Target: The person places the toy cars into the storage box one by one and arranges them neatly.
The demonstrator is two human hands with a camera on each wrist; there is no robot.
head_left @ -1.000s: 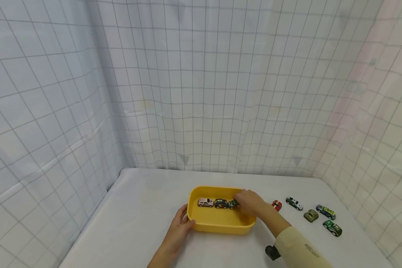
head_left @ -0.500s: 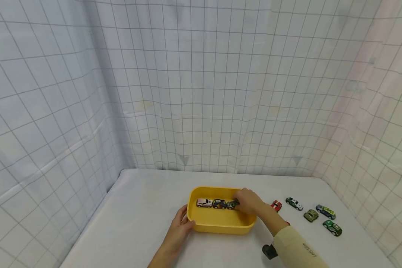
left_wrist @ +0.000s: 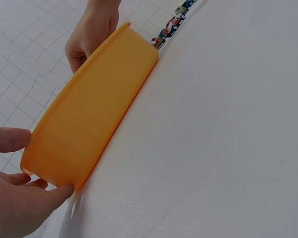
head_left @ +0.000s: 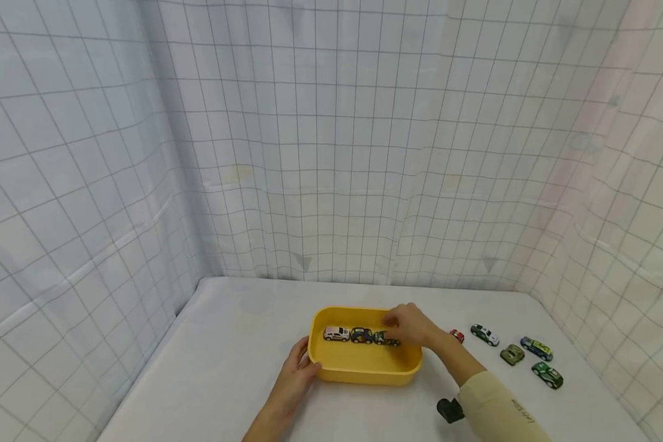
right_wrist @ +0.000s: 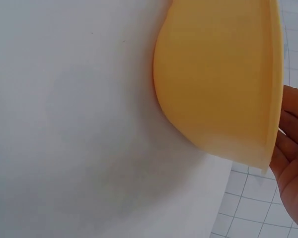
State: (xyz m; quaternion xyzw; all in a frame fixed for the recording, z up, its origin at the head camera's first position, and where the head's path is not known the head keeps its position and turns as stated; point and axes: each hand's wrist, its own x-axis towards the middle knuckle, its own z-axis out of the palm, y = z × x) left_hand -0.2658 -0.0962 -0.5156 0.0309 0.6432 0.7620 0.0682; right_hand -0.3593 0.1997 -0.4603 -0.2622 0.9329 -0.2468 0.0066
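Note:
A yellow plastic tray (head_left: 364, 376) stands on the white table. My left hand (head_left: 295, 377) holds its left end, thumb at the front corner and fingers along the side; the left wrist view shows those fingers (left_wrist: 12, 140) against the wall. Inside, three toy cars form a row: a white and pink one (head_left: 336, 334), a dark blue one (head_left: 361, 335) and a dark green one (head_left: 383, 339). My right hand (head_left: 411, 324) hovers over the tray's right part, just above the green car, holding nothing visible. In the right wrist view the tray wall hides part of that hand.
Right of the tray lie more toy cars: a red one (head_left: 457, 335) partly behind my right arm, a green-white one (head_left: 484, 335), an olive one (head_left: 512, 355), a blue-yellow one (head_left: 536, 348) and a green one (head_left: 547, 375). A black object (head_left: 449, 410) shows beside the right sleeve.
My right hand has let go of the green car and lifted slightly, so more of the car shows. The row of cars has shifted slightly left; the left hand stays on the tray.

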